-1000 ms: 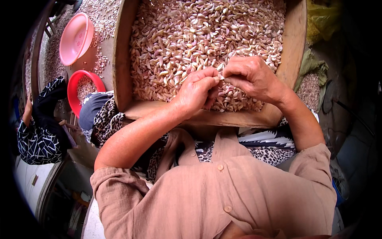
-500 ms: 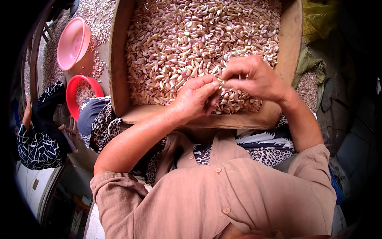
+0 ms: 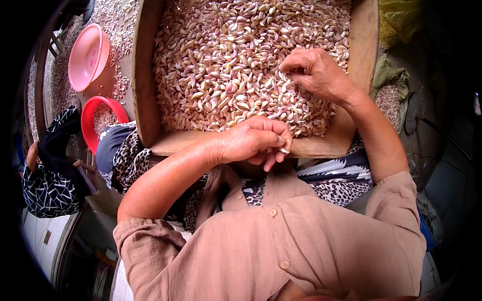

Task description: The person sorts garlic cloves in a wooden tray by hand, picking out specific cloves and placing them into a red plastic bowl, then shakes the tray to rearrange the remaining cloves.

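A wide wooden tray (image 3: 144, 95) holds a deep heap of unpeeled garlic cloves (image 3: 226, 65). My left hand (image 3: 253, 140) hangs over the tray's near edge, close to my chest, with its fingers curled around one pale garlic clove (image 3: 284, 149) at the fingertips. My right hand (image 3: 316, 72) is farther out over the right side of the heap. Its thumb and forefinger pinch together on a clove at the surface of the pile.
A pink bowl (image 3: 88, 57) and a red bowl (image 3: 98, 120) with cloves stand left of the tray, with loose cloves around them. Another person in dark patterned clothes (image 3: 50, 175) sits at the far left. A yellow bag (image 3: 396, 20) lies at the top right.
My hands were together at the near edge of the heap. They have parted: the left drew back toward my body with a clove, and the right moved out over the pile.
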`<state>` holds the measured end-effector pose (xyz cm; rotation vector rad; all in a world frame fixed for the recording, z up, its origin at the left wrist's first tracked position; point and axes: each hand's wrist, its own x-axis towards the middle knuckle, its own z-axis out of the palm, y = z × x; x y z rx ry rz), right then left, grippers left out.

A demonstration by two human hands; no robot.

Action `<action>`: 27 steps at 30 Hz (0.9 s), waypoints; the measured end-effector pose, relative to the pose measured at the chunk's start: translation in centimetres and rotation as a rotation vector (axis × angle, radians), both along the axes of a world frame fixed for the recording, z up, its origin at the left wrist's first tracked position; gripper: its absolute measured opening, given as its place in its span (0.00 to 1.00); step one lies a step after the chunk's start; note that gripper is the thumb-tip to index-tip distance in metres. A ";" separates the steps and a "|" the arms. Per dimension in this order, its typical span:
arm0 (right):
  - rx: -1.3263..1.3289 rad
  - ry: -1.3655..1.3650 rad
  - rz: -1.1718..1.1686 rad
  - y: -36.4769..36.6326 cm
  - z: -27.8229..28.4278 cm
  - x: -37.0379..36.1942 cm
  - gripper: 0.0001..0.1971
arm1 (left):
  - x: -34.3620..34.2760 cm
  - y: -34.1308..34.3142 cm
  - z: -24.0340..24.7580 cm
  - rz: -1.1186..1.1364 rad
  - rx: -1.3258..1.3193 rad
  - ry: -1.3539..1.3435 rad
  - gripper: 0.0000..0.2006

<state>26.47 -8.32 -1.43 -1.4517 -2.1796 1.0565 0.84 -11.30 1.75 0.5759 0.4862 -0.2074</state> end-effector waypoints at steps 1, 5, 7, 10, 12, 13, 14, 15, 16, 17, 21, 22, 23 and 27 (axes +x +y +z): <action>-0.010 0.021 0.006 -0.1 0.0 -0.5 0.10 | 0.0 0.0 -0.1 0.003 0.021 -0.017 0.12; -0.077 0.095 0.013 -0.6 -0.1 -2.4 0.10 | -0.1 -0.3 -0.7 0.012 0.060 -0.029 0.15; 0.011 0.025 0.032 -1.0 -1.2 -2.9 0.09 | -0.1 -0.3 -0.8 0.007 0.065 -0.010 0.16; 0.048 -0.078 0.025 -1.2 -1.9 -3.3 0.07 | -0.2 -0.4 -1.2 0.001 0.071 0.004 0.16; 0.008 -0.100 0.013 -1.0 -1.7 -3.2 0.06 | -0.2 -0.6 -1.6 0.014 0.071 0.012 0.16; 0.013 -0.097 0.006 -0.9 -1.6 -3.0 0.06 | -0.2 -0.7 -1.7 0.029 0.073 0.016 0.16; 0.018 -0.092 0.001 -0.7 -1.4 -2.7 0.05 | -0.3 -0.7 -1.8 0.048 0.075 0.021 0.16; 0.022 -0.088 -0.004 -0.5 -1.1 -2.4 0.05 | -0.3 -0.7 -1.8 0.066 0.078 0.027 0.16; 0.019 -0.018 -0.026 -0.2 -0.5 -2.1 0.06 | -0.2 -0.8 -1.8 0.087 0.074 0.040 0.16; -0.090 0.028 -0.054 0.3 0.2 -1.8 0.07 | -0.2 -0.8 -1.7 0.109 0.074 0.055 0.16; -0.424 0.310 -0.033 1.1 2.2 -1.2 0.05 | -0.2 -0.7 -2.0 0.243 -0.006 0.133 0.16; -0.501 0.413 -0.019 1.2 2.4 -1.2 0.04 | -0.1 -0.6 -2.1 0.292 -0.019 0.160 0.17; -0.582 0.448 0.015 1.1 2.9 -1.3 0.05 | 0.0 -0.5 -2.1 0.340 -0.032 0.185 0.18; -0.638 0.505 0.046 0.3 3.2 -2.3 0.07 | 0.3 -0.2 -2.2 0.449 -0.052 0.239 0.20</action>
